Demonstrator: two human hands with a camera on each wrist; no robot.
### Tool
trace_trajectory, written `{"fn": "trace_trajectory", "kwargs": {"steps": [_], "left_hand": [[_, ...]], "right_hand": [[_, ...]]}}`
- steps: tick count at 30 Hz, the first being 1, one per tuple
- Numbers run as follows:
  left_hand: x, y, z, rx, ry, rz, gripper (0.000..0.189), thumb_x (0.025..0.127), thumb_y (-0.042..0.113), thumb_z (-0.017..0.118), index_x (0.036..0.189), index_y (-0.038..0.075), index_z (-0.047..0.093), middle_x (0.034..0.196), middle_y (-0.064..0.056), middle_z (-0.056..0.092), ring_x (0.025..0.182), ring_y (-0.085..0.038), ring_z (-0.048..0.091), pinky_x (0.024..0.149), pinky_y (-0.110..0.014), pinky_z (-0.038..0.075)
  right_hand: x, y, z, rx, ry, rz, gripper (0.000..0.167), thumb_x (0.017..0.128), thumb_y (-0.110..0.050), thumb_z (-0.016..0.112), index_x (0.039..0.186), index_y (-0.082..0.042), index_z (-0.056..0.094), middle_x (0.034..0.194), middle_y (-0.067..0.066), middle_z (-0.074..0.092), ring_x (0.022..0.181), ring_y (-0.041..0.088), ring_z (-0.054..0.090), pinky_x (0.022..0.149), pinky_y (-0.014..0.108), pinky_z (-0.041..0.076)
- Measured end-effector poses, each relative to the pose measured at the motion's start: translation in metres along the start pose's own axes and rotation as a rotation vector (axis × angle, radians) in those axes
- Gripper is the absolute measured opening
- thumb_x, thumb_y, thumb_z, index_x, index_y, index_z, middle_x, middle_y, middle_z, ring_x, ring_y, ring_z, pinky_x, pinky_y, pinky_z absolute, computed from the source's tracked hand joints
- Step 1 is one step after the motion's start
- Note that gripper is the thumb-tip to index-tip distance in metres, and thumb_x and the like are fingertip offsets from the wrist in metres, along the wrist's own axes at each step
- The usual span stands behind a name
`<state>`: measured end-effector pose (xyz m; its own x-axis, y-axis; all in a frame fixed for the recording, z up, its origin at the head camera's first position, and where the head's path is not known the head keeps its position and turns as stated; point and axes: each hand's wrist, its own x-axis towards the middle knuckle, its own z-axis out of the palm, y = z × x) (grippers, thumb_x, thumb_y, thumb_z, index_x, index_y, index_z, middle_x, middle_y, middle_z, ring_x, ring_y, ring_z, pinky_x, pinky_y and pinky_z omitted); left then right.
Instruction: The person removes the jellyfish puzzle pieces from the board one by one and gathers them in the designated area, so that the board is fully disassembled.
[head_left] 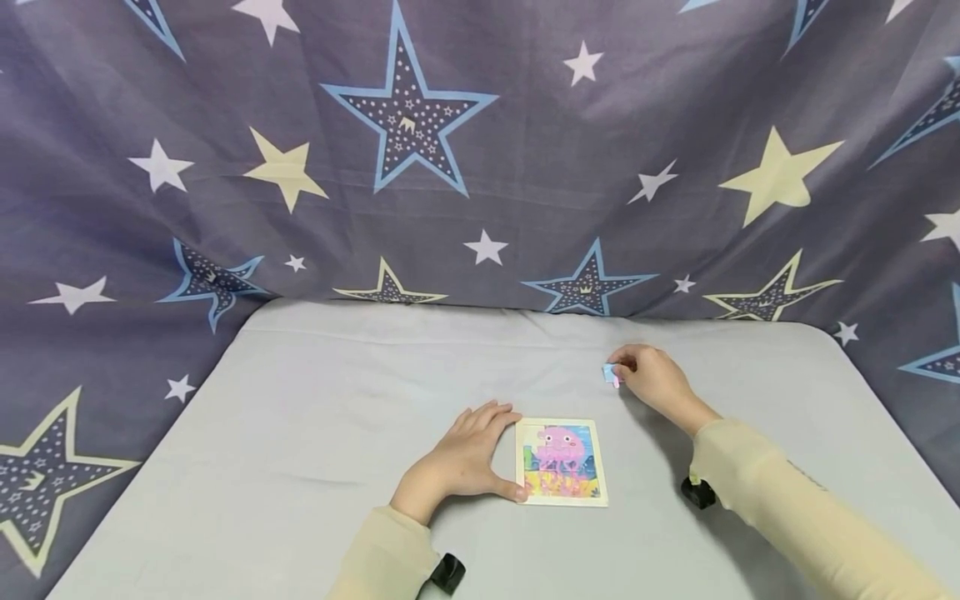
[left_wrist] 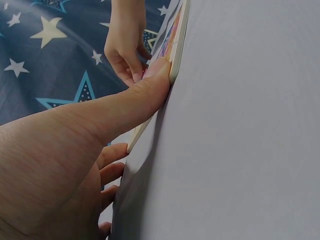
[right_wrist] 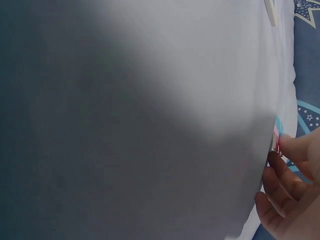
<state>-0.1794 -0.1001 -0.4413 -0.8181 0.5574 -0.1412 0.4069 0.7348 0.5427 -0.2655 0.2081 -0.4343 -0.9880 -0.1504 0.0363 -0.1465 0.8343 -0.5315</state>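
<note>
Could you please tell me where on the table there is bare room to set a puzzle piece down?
The table is bare left of the left hand, and along the far edge by the star curtain. The near right corner beyond the right sleeve is free too. It is crowded between the puzzle board and the right hand, whose fingers pinch a puzzle piece.

Matt grey cloth covers the table (head_left: 315, 400); the puzzle board (head_left: 562, 462) looks like smooth printed card.

puzzle piece (right_wrist: 275, 134): mostly hidden by fingers (right_wrist: 295, 147) | puzzle board (left_wrist: 175, 37): cut off by top edge
</note>
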Motion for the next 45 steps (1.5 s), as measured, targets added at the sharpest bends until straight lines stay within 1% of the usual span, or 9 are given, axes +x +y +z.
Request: {"fn": "trace_trajectory", "kwargs": {"steps": [4, 8, 13, 17, 20, 27, 32, 39, 45], "left_hand": [[0.0, 0.0, -0.001, 0.003, 0.002, -0.006, 0.106, 0.067, 0.056, 0.086, 0.151, 0.011, 0.037, 0.158, -0.009, 0.03, 0.149, -0.03, 0.017, 0.122, -0.05, 0.009], [-0.001, 0.0, -0.001, 0.007, 0.002, -0.006, 0.106, 0.067, 0.056, 0.085, 0.151, 0.011, 0.037, 0.158, -0.009, 0.03, 0.149, -0.03, 0.017, 0.122, -0.05, 0.009], [-0.001, -0.001, 0.001, 0.012, 0.007, 0.005, 0.106, 0.067, 0.056, 0.085, 0.15, 0.01, 0.038, 0.158, -0.01, 0.03, 0.149, -0.031, 0.017, 0.121, -0.052, 0.009], [0.002, -0.005, 0.006, 0.021, 0.022, 0.013, 0.108, 0.066, 0.059, 0.084, 0.151, 0.011, 0.037, 0.158, -0.01, 0.03, 0.149, -0.031, 0.017, 0.121, -0.053, 0.009], [0.005, -0.01, 0.011, 0.025, 0.027, 0.004, 0.11, 0.064, 0.062, 0.084, 0.152, 0.014, 0.036, 0.159, -0.007, 0.029, 0.15, -0.028, 0.016, 0.121, -0.051, 0.007], [0.005, -0.011, 0.012, 0.031, 0.021, -0.005, 0.109, 0.065, 0.061, 0.083, 0.152, 0.014, 0.036, 0.16, -0.006, 0.028, 0.15, -0.027, 0.015, 0.122, -0.049, 0.007], [0.003, -0.004, 0.005, 0.02, 0.016, 0.003, 0.107, 0.067, 0.057, 0.085, 0.151, 0.011, 0.037, 0.158, -0.009, 0.03, 0.149, -0.03, 0.017, 0.121, -0.052, 0.009], [0.001, 0.0, 0.001, 0.026, 0.005, 0.003, 0.106, 0.068, 0.057, 0.084, 0.151, 0.01, 0.037, 0.158, -0.01, 0.03, 0.149, -0.03, 0.017, 0.121, -0.052, 0.01], [0.0, 0.002, -0.001, 0.013, 0.0, -0.001, 0.105, 0.068, 0.055, 0.085, 0.15, 0.01, 0.038, 0.158, -0.01, 0.03, 0.149, -0.03, 0.017, 0.121, -0.052, 0.009]], "right_hand": [[0.0, 0.002, 0.001, -0.001, 0.016, -0.022, 0.011, 0.095, -0.007, 0.065, 0.102, -0.002, 0.071, 0.087, 0.009, 0.066, 0.077, 0.022, 0.058, 0.069, 0.041, 0.048], [-0.003, 0.002, 0.003, -0.028, 0.029, -0.055, 0.01, 0.091, -0.004, 0.067, 0.1, -0.001, 0.071, 0.092, 0.012, 0.062, 0.081, 0.024, 0.058, 0.073, 0.043, 0.05], [-0.009, -0.002, 0.006, -0.054, 0.048, -0.081, 0.016, 0.09, -0.004, 0.068, 0.105, 0.0, 0.069, 0.097, 0.014, 0.061, 0.085, 0.026, 0.06, 0.078, 0.047, 0.052], [-0.016, -0.005, 0.01, -0.055, 0.083, -0.113, 0.019, 0.09, -0.004, 0.068, 0.108, -0.001, 0.067, 0.096, 0.012, 0.06, 0.084, 0.025, 0.058, 0.076, 0.045, 0.052], [-0.022, -0.01, 0.015, -0.031, 0.097, -0.157, 0.018, 0.089, -0.005, 0.069, 0.107, -0.003, 0.069, 0.094, 0.008, 0.06, 0.081, 0.021, 0.056, 0.072, 0.04, 0.051], [-0.036, -0.03, 0.026, 0.111, 0.012, -0.226, 0.009, 0.093, -0.008, 0.068, 0.101, -0.009, 0.071, 0.093, -0.001, 0.062, 0.077, 0.013, 0.052, 0.068, 0.03, 0.049], [-0.044, -0.041, 0.03, 0.169, -0.056, -0.271, 0.007, 0.093, -0.009, 0.069, 0.099, -0.012, 0.071, 0.09, -0.005, 0.062, 0.076, 0.01, 0.053, 0.066, 0.025, 0.049], [-0.053, -0.052, 0.038, 0.153, -0.138, -0.366, 0.01, 0.09, -0.01, 0.072, 0.1, -0.014, 0.07, 0.088, -0.009, 0.058, 0.073, 0.007, 0.051, 0.064, 0.024, 0.049], [-0.056, -0.057, 0.043, 0.082, -0.2, -0.446, 0.018, 0.09, -0.012, 0.074, 0.107, -0.017, 0.07, 0.096, -0.005, 0.057, 0.075, 0.008, 0.049, 0.066, 0.024, 0.047]]}}
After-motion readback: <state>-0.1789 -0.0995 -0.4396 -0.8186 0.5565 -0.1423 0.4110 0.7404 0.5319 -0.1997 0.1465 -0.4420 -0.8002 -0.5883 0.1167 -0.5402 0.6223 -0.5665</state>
